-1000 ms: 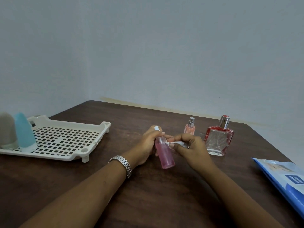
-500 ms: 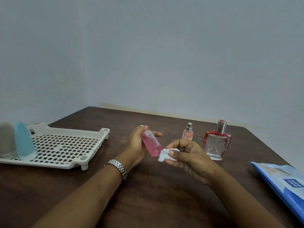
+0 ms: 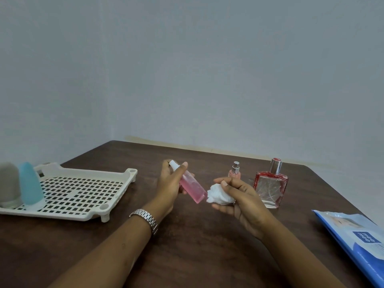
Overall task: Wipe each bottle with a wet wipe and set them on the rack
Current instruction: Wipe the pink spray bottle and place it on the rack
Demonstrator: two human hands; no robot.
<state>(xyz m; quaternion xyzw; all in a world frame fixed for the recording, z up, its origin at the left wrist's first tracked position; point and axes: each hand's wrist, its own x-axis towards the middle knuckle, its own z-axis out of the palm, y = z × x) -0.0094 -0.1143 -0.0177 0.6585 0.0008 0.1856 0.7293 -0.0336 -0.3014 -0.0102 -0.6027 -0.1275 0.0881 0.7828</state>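
Note:
My left hand (image 3: 169, 185) grips a slim pink bottle (image 3: 192, 188) with a white cap, tilted so its base points down to the right, above the table's middle. My right hand (image 3: 239, 197) holds a crumpled white wet wipe (image 3: 218, 195) against the bottle's base. A small peach spray bottle (image 3: 234, 172) and a square red-edged perfume bottle (image 3: 270, 187) stand on the table behind my right hand. The cream slotted rack (image 3: 83, 194) lies at the left, with a blue bottle (image 3: 30, 186) and a grey bottle (image 3: 8, 185) standing on its left end.
A blue pack of wet wipes (image 3: 357, 240) lies at the table's right edge. The dark wooden table (image 3: 193, 252) meets a plain grey wall at the back. A metal watch (image 3: 146, 219) sits on my left wrist.
The pink bottle went from upright to tilted with its cap up-left. The wipe moved from the bottle's upper side down to its base. Both hands rose slightly off the table.

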